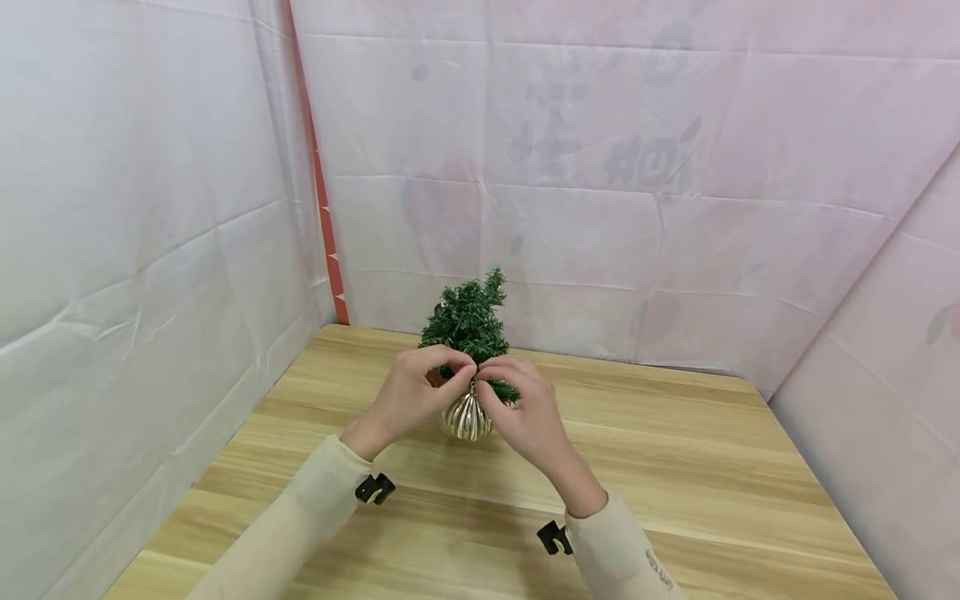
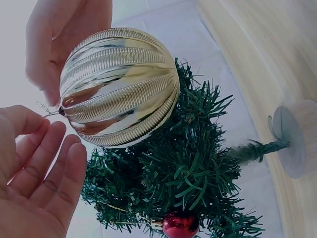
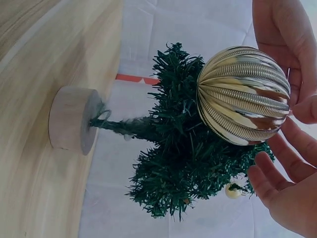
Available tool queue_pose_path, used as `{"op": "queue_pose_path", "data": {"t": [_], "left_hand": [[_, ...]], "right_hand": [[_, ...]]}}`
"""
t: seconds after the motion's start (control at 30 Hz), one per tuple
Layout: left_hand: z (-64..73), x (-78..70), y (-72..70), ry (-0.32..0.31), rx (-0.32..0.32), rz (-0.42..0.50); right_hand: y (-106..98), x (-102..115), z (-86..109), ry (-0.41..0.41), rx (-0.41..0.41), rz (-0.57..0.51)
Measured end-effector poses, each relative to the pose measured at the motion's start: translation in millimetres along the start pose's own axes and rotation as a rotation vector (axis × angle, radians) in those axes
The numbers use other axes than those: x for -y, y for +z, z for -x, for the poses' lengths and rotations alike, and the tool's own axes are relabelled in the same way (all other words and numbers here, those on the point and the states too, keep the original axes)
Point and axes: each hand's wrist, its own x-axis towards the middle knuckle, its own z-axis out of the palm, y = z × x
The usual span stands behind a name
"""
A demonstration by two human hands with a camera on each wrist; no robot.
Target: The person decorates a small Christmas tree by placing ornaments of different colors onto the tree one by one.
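A gold ribbed Christmas ball (image 1: 468, 421) (image 2: 121, 87) hangs before a small artificial Christmas tree (image 1: 467, 321) (image 3: 173, 134). At the ball's top, the left hand (image 1: 412, 387) pinches a thin hanging loop (image 2: 51, 114) between thumb and forefinger, its other fingers extended loosely. From the opposite side, the right hand (image 1: 528, 408) meets it, thumb and forefinger pinching at the same loop; its exact hold is partly hidden. In the right wrist view the ball (image 3: 245, 96) covers part of the green branches.
The tree stands on a round wooden base (image 3: 72, 121) on the wood-grain table (image 1: 675, 467). A red ball (image 2: 181, 224) and a small gold ball (image 3: 233, 191) hang among its branches. Pale cloth (image 1: 600, 167) encloses the table's back and sides.
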Motion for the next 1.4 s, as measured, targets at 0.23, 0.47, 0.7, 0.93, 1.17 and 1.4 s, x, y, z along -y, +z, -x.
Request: {"op": "queue_pose_path", "data": {"t": [0.23,0.47,0.7,0.93,1.17,1.4], "left_hand": [[0.2,1.1,-0.6,0.005,0.014,-0.009],[1.7,5.7,0.0,-0.009,0.002,-0.015],[0.7,8.5,2.7,-0.071,0.018,-0.076],[1.4,7.4,5.0,-0.169,0.051,-0.058],[-1.4,5.2,6.8,-0.155,0.026,-0.085],[-6.0,4.7,7.2,-0.127,0.002,-0.122]], "right_hand": [[4,-2,-2.6,0.009,-0.016,-0.003],[7,-6,-4.5,0.001,-0.069,0.004],[7,-10,-7.3,0.032,-0.092,0.045],[8,-13,-6.2,0.023,-0.074,0.013],[7,-11,-7.5,0.018,-0.074,0.036],[7,-12,-4.9,0.057,-0.098,0.052]]}}
